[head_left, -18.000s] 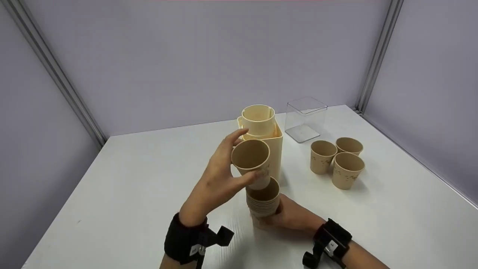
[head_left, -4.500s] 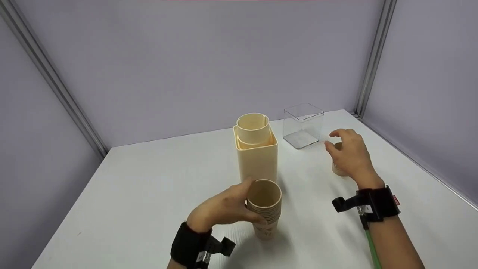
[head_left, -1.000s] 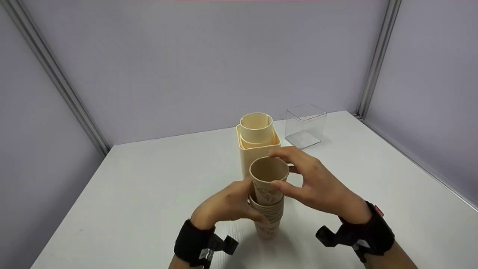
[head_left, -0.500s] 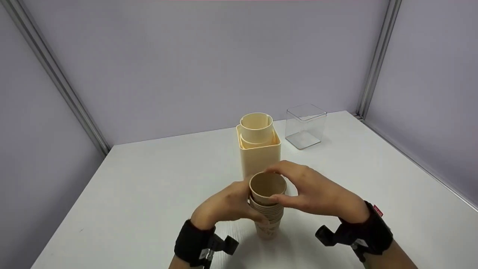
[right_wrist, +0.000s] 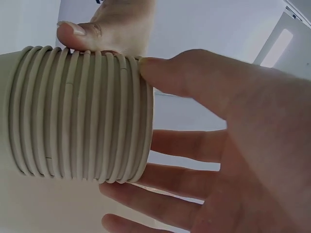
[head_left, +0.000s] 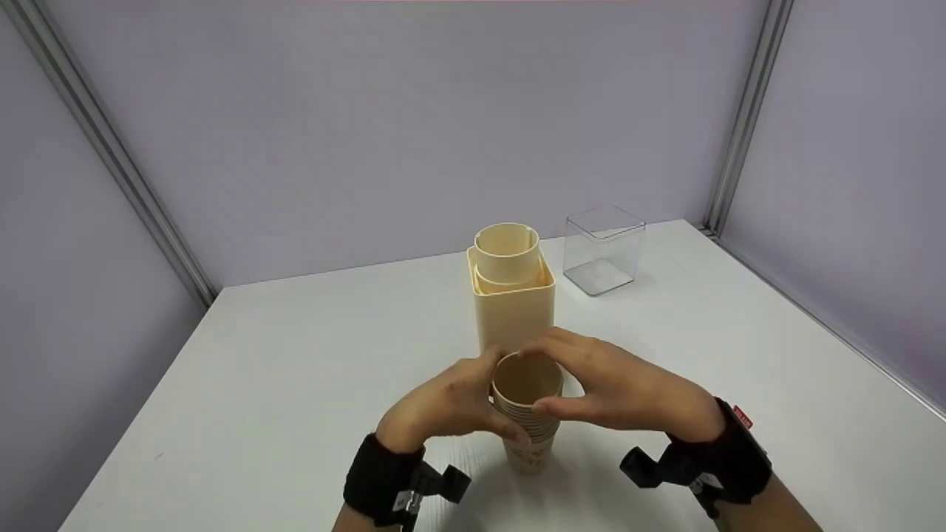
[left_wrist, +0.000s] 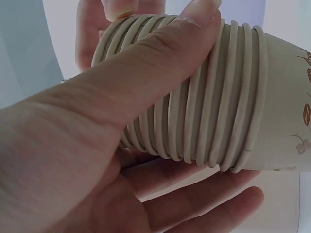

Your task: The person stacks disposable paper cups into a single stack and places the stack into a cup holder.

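The stack of paper cups (head_left: 526, 414) stands near the table's (head_left: 295, 384) front edge, left hand (head_left: 443, 403) wrapped round its rims, right hand (head_left: 628, 391) fingers loosely spread at the top, tall beige holder (head_left: 514, 310) right behind, clear box (head_left: 602, 247) near the far right corner.

Left hand (head_left: 443, 403): curled round the left side of the stack of paper cups (head_left: 526, 414), thumb up by the rims.
Right hand (head_left: 617, 388): cupped at the top cup's rim from the right; whether the fingers grip it or only touch is hard to tell.
Stack: upright on the white table (head_left: 295, 369).
Beige holder (head_left: 514, 299): just behind the stack, a round tube standing in it.
Clear box (head_left: 602, 247): far right, well apart.
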